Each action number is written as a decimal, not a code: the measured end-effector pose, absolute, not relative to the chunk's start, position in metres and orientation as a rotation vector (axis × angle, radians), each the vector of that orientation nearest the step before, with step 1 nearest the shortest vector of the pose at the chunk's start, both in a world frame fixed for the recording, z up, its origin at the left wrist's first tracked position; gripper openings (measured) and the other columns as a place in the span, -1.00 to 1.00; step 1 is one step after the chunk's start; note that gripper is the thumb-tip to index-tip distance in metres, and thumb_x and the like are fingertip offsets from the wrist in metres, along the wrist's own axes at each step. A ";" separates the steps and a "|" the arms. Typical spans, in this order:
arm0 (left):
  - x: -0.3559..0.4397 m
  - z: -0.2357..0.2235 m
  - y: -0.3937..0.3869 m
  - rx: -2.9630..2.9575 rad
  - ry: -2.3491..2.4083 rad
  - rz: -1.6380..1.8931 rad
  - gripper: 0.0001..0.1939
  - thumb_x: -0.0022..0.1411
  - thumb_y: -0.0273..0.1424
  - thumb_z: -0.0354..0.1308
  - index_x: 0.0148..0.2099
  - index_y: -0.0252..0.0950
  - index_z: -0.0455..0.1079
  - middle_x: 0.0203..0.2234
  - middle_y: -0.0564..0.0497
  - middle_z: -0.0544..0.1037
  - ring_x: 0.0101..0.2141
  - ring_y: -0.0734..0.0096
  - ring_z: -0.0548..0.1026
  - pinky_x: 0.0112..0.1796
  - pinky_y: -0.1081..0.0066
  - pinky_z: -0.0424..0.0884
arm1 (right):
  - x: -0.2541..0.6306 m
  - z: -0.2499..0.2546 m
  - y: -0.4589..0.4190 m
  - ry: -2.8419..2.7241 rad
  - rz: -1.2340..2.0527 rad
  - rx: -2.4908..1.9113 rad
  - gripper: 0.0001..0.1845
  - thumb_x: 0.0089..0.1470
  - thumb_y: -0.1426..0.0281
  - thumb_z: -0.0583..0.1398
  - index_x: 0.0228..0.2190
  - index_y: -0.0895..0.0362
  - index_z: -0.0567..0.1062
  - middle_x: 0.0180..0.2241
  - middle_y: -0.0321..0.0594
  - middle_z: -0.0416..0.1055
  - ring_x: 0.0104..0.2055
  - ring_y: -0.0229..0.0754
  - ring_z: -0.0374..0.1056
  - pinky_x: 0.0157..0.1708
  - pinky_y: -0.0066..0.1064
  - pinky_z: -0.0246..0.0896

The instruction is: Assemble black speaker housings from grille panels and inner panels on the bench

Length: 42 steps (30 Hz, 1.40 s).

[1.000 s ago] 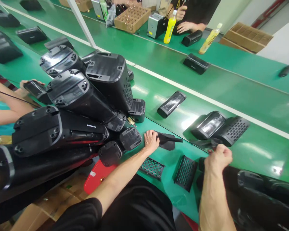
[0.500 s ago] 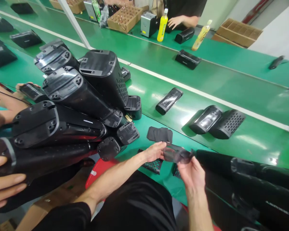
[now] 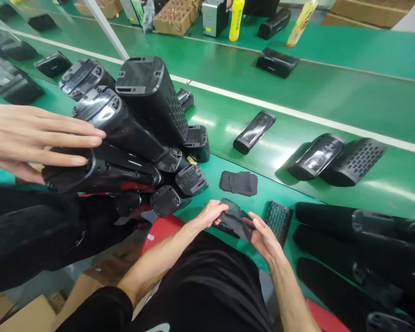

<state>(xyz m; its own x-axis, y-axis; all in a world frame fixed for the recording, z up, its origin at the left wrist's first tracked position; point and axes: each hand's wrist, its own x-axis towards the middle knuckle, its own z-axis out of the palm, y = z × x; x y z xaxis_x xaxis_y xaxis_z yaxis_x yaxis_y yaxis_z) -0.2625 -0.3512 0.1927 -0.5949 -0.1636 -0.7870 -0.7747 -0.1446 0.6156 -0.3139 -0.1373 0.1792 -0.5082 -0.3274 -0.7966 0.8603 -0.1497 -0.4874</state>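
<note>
My left hand (image 3: pixel 210 213) and my right hand (image 3: pixel 264 237) both pinch a thin dark sheet (image 3: pixel 235 220) just above the near edge of the green table, close to my body. A small stack of similar dark sheets (image 3: pixel 239 182) lies on the table just beyond my hands. A perforated black grille (image 3: pixel 278 219) leans at the edge beside my right hand. Another grille is mostly hidden under the sheet.
A pile of long black housings (image 3: pixel 124 138) lies at the left; another person's hand (image 3: pixel 34 138) rests on it. More black housings (image 3: pixel 359 249) lie at the right. Speaker shells (image 3: pixel 335 159) and a slim unit (image 3: pixel 254 132) sit on the green belt (image 3: pixel 297 92). Bottles (image 3: pixel 235 13) stand far back.
My hands drew the dark sheet closer to my body. The view tilted down. Another person's hand moved from the lower left onto the pile of housings.
</note>
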 end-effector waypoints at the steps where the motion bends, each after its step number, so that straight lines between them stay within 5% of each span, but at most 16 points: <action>1: -0.260 0.193 -0.353 -1.045 1.697 1.777 -0.75 0.24 -0.21 0.12 -0.38 -0.27 0.29 -0.73 0.23 0.20 -0.76 0.61 0.15 -0.71 0.55 0.07 | -0.311 0.176 -0.138 1.272 -1.772 0.641 -0.30 -0.34 0.12 0.59 -0.13 0.06 0.58 -0.22 -0.13 0.66 -0.20 0.02 0.59 -0.17 -0.13 0.53; 7: -0.239 0.196 -0.364 -0.879 2.026 1.547 -0.68 0.29 -0.20 0.10 -0.45 -0.26 0.26 -0.68 0.18 0.24 -0.62 0.52 0.23 -0.55 0.48 0.10 | -0.296 0.158 -0.141 1.630 -1.688 0.572 -0.33 -0.43 -0.02 0.55 -0.32 0.11 0.57 -0.43 -0.21 0.59 -0.44 -0.11 0.50 -0.39 -0.29 0.45; 14: -0.218 0.176 -0.367 -0.853 2.333 1.141 -0.65 0.36 -0.24 0.10 -0.48 -0.23 0.22 -0.60 0.09 0.34 -0.43 0.35 0.39 -0.33 0.40 0.21 | -0.292 0.133 -0.149 1.978 -1.461 0.402 -0.32 -0.28 -0.08 0.41 -0.19 0.10 0.54 -0.50 -0.27 0.52 -0.49 -0.11 0.38 -0.45 -0.31 0.30; 20: -0.203 0.168 -0.365 -0.909 2.390 0.888 -0.86 0.32 -0.24 0.18 -0.19 -0.20 0.43 -0.24 -0.09 0.58 -0.15 0.09 0.55 -0.11 0.22 0.35 | -0.289 0.124 -0.153 2.292 -1.165 0.220 -0.34 -0.17 -0.05 0.31 -0.08 0.05 0.52 -0.32 -0.22 0.50 -0.29 -0.02 0.39 -0.20 -0.21 0.27; 24: -0.199 0.160 -0.367 -0.969 2.524 0.797 -0.58 0.32 -0.26 0.22 0.19 -0.16 0.33 0.07 -0.16 0.49 0.09 0.07 0.47 -0.01 0.21 0.39 | -0.288 0.127 -0.153 2.386 -1.076 0.183 -0.28 -0.11 0.00 0.24 0.05 0.09 0.46 -0.15 -0.08 0.43 -0.15 0.05 0.34 -0.11 -0.15 0.25; 26: -0.201 0.153 -0.371 -0.912 2.535 0.900 -0.59 0.31 -0.32 0.22 0.19 -0.16 0.35 0.09 -0.15 0.47 0.13 0.10 0.43 0.04 0.20 0.40 | -0.292 0.127 -0.155 2.384 -1.075 0.183 -0.37 -0.09 0.03 0.21 -0.01 0.10 0.50 -0.16 -0.06 0.40 -0.13 0.08 0.31 -0.07 -0.11 0.23; 30: -0.206 0.145 -0.383 -0.870 2.454 1.160 -0.88 0.33 -0.34 0.19 -0.11 -0.22 0.47 -0.06 -0.08 0.53 0.04 0.21 0.46 0.12 0.22 0.38 | -0.308 0.132 -0.155 2.299 -1.153 0.209 -0.57 -0.15 0.02 0.28 -0.32 0.08 0.53 -0.25 -0.09 0.39 -0.16 0.06 0.31 -0.05 -0.11 0.24; 32: -0.207 0.149 -0.388 -0.838 2.407 1.246 -0.84 0.34 -0.26 0.17 -0.19 -0.24 0.46 -0.20 -0.02 0.56 -0.12 0.30 0.53 0.00 0.30 0.46 | -0.315 0.139 -0.150 2.198 -1.230 0.228 -0.54 -0.21 -0.03 0.33 -0.38 0.06 0.49 -0.33 -0.15 0.41 -0.23 0.00 0.33 -0.14 -0.18 0.27; 36: -0.210 0.171 -0.388 -0.868 1.938 1.755 -0.61 0.34 -0.03 0.09 -0.04 -0.25 0.36 -0.44 0.12 0.50 -0.51 0.45 0.47 -0.43 0.44 0.43 | -0.318 0.165 -0.134 1.947 -1.362 0.317 -0.39 -0.22 -0.17 0.35 -0.33 0.02 0.40 -0.52 -0.33 0.40 -0.51 -0.16 0.28 -0.48 -0.34 0.20; 39: -0.214 0.192 -0.386 -0.891 1.729 2.023 -0.51 0.14 -0.12 0.29 0.02 -0.23 0.29 -0.40 0.15 0.48 -0.50 0.52 0.43 -0.46 0.53 0.33 | -0.316 0.188 -0.127 1.795 -1.454 0.415 -0.33 -0.22 -0.13 0.41 -0.19 0.02 0.44 -0.55 -0.39 0.41 -0.59 -0.21 0.26 -0.58 -0.41 0.15; 42: -0.221 0.208 -0.384 -0.868 1.727 2.076 -0.57 0.11 -0.21 0.30 -0.02 -0.24 0.31 -0.42 0.16 0.44 -0.50 0.56 0.38 -0.45 0.54 0.26 | -0.314 0.207 -0.125 1.627 -1.617 0.504 -0.32 -0.27 0.03 0.51 -0.13 0.05 0.50 -0.45 -0.32 0.51 -0.50 -0.18 0.40 -0.48 -0.38 0.32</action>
<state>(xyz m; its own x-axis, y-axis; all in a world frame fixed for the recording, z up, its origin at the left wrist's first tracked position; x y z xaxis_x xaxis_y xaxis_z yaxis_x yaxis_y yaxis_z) -0.2213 -0.3842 0.2084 -0.7707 -0.1439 -0.6207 -0.5842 -0.2295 0.7785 -0.3138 -0.1249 0.2072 -0.6232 -0.2379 -0.7450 0.7435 0.1153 -0.6587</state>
